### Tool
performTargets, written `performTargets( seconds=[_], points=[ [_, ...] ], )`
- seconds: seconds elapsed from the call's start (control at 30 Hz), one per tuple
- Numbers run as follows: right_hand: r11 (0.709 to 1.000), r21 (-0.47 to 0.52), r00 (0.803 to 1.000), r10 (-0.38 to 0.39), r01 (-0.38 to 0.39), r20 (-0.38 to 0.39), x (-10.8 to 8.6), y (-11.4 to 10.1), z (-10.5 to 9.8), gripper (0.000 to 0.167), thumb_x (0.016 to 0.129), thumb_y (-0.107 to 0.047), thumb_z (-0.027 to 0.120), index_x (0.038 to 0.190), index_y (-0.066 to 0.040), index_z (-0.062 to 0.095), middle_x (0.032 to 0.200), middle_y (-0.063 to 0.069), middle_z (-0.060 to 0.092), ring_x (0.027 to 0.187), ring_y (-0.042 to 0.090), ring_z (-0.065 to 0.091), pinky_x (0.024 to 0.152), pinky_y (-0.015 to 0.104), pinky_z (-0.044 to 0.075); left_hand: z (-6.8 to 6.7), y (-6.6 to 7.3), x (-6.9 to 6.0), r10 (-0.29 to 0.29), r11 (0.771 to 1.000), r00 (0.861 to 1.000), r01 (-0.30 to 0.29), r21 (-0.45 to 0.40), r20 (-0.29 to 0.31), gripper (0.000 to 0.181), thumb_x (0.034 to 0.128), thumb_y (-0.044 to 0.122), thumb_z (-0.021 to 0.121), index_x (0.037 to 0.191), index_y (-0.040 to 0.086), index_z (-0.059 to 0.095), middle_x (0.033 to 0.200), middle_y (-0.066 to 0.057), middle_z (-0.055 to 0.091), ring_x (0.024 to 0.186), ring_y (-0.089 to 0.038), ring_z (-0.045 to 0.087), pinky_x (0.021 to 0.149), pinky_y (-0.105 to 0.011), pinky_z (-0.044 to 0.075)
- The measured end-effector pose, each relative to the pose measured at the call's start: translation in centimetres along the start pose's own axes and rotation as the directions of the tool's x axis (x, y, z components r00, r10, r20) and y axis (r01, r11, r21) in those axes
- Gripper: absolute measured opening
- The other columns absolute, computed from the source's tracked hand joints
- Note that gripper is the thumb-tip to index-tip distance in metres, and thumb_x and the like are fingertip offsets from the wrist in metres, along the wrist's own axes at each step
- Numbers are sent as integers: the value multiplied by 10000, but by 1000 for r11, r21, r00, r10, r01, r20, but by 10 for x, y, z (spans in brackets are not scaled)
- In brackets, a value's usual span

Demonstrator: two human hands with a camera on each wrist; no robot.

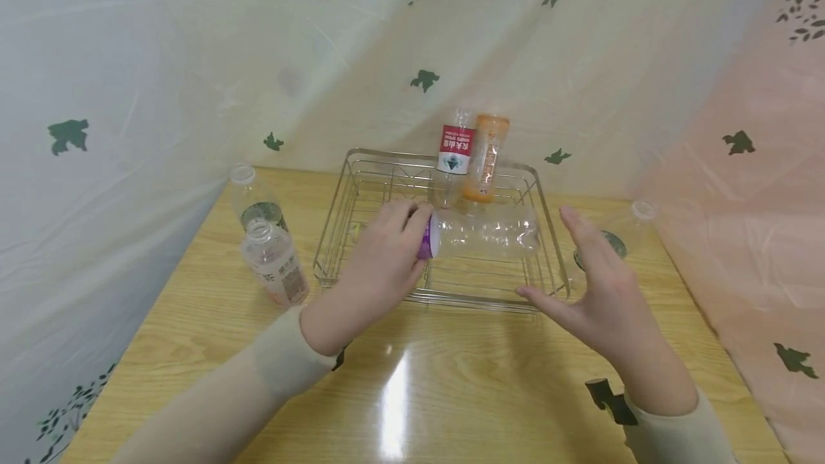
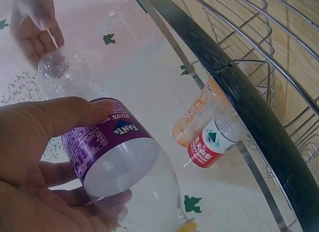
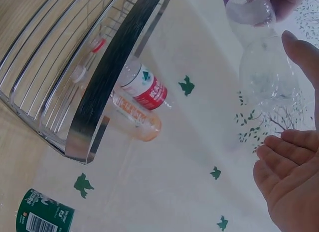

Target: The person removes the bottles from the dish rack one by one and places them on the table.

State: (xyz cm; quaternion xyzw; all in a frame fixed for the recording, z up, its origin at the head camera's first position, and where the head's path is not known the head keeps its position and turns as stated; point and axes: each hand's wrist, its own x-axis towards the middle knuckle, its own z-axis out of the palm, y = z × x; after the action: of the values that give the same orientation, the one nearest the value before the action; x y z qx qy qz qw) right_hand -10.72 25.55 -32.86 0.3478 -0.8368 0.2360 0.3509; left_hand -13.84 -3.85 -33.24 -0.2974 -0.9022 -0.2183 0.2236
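My left hand (image 1: 387, 256) grips a clear bottle (image 1: 490, 233) around its purple label (image 2: 112, 142), holding it sideways above the wire rack (image 1: 477, 299). The bottle's bare end points right, toward my right hand (image 1: 606, 292). That right hand is held with thumb and fingers spread apart, and a gap separates it from the bottle. In the right wrist view the palm (image 3: 294, 177) faces the bottle's end (image 3: 269, 77). Behind the held bottle, a red-labelled bottle (image 1: 456, 149) and an orange-labelled bottle (image 1: 488, 160) stand in the rack.
Two clear bottles, one with a green label (image 1: 264, 213) and one with a pale label (image 1: 283, 276), stand left of the rack on the wooden table (image 1: 322, 407). Another green-labelled bottle (image 1: 612, 240) stands to the right, behind my right hand. A patterned curtain (image 1: 322, 56) hangs behind.
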Motion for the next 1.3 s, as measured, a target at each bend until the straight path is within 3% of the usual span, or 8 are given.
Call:
performTargets(
  seconds=[0.13,0.33,0.63,0.87,1.03,1.13,1.3],
  points=[
    [1000,-29,1000,-8,9,26,2,-5,-1,949,905,-617,670,1487,89,418,1483,241,480,1297,455,499,1155,357,350,1,3,0,0,1000,1000,0,10,21,646,784,50,856,1357,-53,576,1300,-216,573,1209,-359,534,1051,-465,476],
    [999,-47,997,0,4,75,6,-11,0,946,910,-626,655,1494,80,418,1508,231,453,1329,438,472,1159,392,347,4,8,1,23,1000,1000,-23,9,2,632,768,30,862,1336,-44,596,1246,-207,583,1162,-357,545,1011,-461,503],
    [996,-84,992,13,-3,125,7,-15,6,922,907,-650,642,1482,48,463,1488,220,486,1319,414,498,1146,377,365,11,16,1,57,994,998,-59,90,25,552,795,46,839,1296,-24,618,1215,-191,604,1142,-350,564,1015,-439,499],
    [996,-88,976,20,-1,217,7,-15,10,894,945,-636,583,1507,40,425,1523,200,451,1361,401,451,1164,434,340,17,21,1,124,982,992,-118,146,-31,413,845,25,793,1228,-12,646,1165,-187,633,1068,-335,594,895,-418,552],
    [997,-66,978,-14,29,210,6,-15,15,844,975,-608,550,1475,66,460,1461,231,507,1311,434,491,1148,454,362,21,27,0,170,972,984,-158,176,-52,378,815,-18,800,1164,-22,656,1121,-174,635,1019,-319,584,881,-397,533],
    [997,-68,974,-25,42,225,5,-14,16,824,928,-508,707,1460,76,476,1443,236,522,1306,426,500,1149,437,362,23,30,0,186,965,981,-173,195,-52,377,802,-26,799,1153,-12,664,1105,-156,631,1010,-303,571,895,-392,518],
    [994,-85,972,-50,71,231,5,-13,18,897,700,-227,919,1429,92,506,1406,245,550,1275,427,529,1073,513,447,26,35,-1,198,958,979,-183,221,-48,325,837,-32,755,1148,15,673,1080,-124,627,998,-285,563,826,-368,519]
  ],
)
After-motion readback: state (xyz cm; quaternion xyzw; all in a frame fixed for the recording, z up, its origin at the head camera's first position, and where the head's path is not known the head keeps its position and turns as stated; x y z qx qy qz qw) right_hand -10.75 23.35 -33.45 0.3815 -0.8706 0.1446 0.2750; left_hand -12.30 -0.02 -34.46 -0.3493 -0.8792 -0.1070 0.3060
